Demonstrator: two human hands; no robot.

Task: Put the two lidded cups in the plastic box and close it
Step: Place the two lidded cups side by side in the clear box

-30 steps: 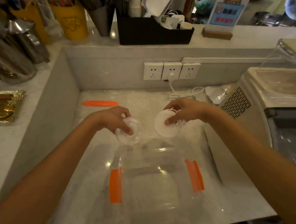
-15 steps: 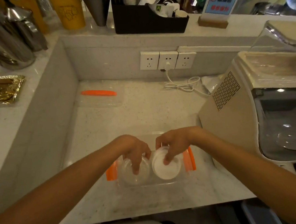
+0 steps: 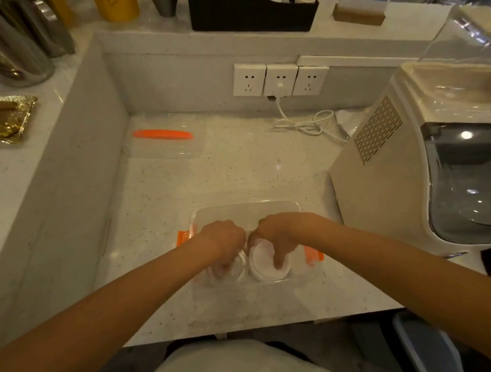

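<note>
On the speckled pale stone counter (image 3: pixel 236 168), a clear rectangular plastic box with orange side clips (image 3: pixel 245 211) holds two round lidded cups side by side. The left hand (image 3: pixel 224 242) has its fingers curled around the clear-lidded cup (image 3: pixel 227 274); the right hand (image 3: pixel 279 233) presses fingers on the white-lidded cup (image 3: pixel 266 267). The clear lid with an orange clip (image 3: pixel 164 142) lies well apart.

Left hand (image 3: pixel 224 242), right hand (image 3: pixel 277 237), fingers down

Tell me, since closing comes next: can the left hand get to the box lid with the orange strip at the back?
Probably yes. The lid lies alone on open counter, nothing between; the left hand must first let go of its cup.
</note>
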